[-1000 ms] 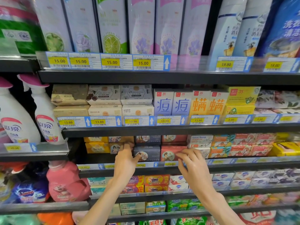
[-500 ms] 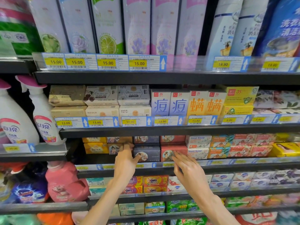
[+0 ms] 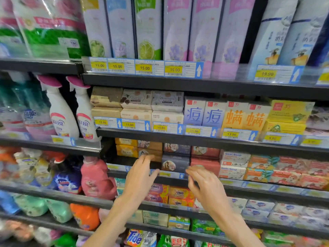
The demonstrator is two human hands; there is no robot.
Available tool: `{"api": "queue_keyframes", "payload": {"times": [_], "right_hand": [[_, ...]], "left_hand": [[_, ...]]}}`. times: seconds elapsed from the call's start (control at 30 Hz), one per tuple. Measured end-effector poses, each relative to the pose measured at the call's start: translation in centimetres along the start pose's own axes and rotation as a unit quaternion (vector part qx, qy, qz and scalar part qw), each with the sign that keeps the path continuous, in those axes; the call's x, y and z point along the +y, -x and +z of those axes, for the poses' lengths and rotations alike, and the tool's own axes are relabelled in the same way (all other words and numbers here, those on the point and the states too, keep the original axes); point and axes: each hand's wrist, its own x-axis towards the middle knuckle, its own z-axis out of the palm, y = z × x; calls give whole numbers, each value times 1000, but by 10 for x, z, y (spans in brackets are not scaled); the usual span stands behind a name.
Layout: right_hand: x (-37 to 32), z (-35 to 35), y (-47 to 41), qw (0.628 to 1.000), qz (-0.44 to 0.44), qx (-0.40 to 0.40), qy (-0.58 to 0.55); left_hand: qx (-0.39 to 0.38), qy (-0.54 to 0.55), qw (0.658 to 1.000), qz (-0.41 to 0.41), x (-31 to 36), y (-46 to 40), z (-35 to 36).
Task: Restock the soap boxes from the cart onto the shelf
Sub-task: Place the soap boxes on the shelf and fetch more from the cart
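Stacked soap boxes fill the middle shelf (image 3: 146,178): yellow ones at the left, a brown box (image 3: 151,154), a dark grey box (image 3: 175,163) and a red box (image 3: 206,164). My left hand (image 3: 140,177) is raised in front of the brown box, fingers spread, its fingertips at the box's front. My right hand (image 3: 204,184) hovers with fingers apart just below the red box, over the price rail. Neither hand holds anything. The cart is out of view.
White Goat Soap boxes (image 3: 233,164) and orange and red soaps sit to the right. Spray bottles (image 3: 60,113) and a pink detergent jug (image 3: 96,179) stand at the left. Shelves of boxes and refill pouches run above and below.
The view has swung, so the shelves sit further right in frame. My right hand has drawn down and back from the red box. My left hand stays at the brown box.
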Motion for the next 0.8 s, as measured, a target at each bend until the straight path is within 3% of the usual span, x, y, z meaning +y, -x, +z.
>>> {"api": "queue_keyframes", "payload": {"times": [0.17, 0.3, 0.4, 0.5, 0.8], "right_hand": [[-65, 28, -20, 988, -116, -43, -94], [-144, 64, -24, 955, -226, -112, -153], [-218, 88, -20, 925, -280, -169, -194], [-298, 99, -13, 893, -355, -171, -217], [-540, 142, 24, 804, -497, -210, -250]], "left_hand": [[52, -81, 995, -22, -52, 77, -46], [70, -152, 982, -86, -102, 157, -94], [78, -190, 966, -159, -138, 218, -133], [98, -220, 941, -238, -169, 279, -175], [117, -280, 885, -353, -279, 433, -298]]}}
